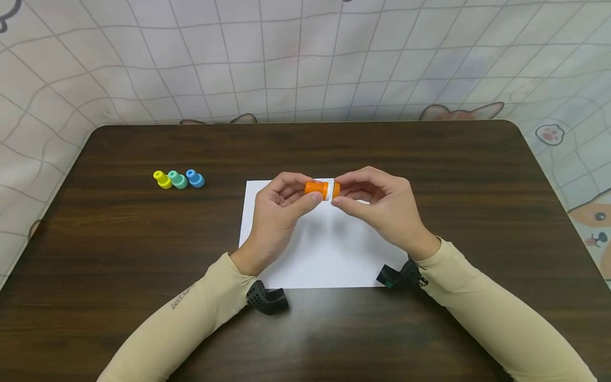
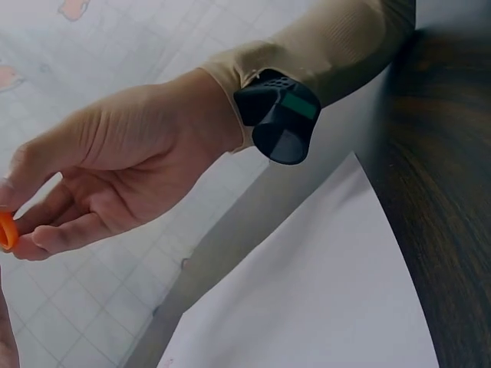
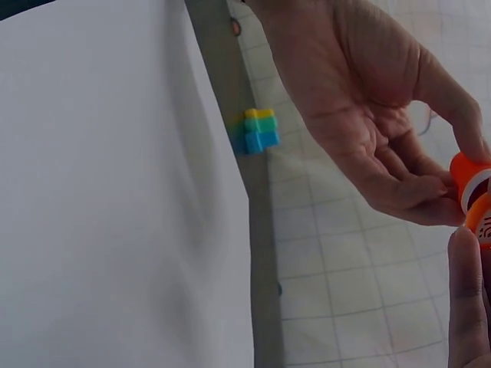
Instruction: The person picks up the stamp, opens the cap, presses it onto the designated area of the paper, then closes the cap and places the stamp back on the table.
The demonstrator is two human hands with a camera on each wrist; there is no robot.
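Note:
In the head view my left hand (image 1: 279, 215) pinches the orange body of a small toy stamp (image 1: 315, 187) between thumb and fingers. A white band rings its right end. Facing it, my right hand (image 1: 387, 204) pinches the orange cap (image 1: 337, 189). The right wrist view shows the body's white rim and dark end (image 3: 479, 188), with the cap (image 3: 472, 216) close beside it and a patterned disc on the cap. From the left wrist view, the cap is an orange ring (image 2: 8, 230) at the fingertips. Both pieces are held above a white sheet (image 1: 329, 254).
Yellow (image 1: 163, 179), mint green (image 1: 178, 180) and blue (image 1: 195, 178) stamps stand in a row at the left of the dark wooden table (image 1: 119, 254). A grid-patterned cloth (image 1: 305, 63) hangs behind the table. Black cameras (image 1: 267, 300) sit on both wrists.

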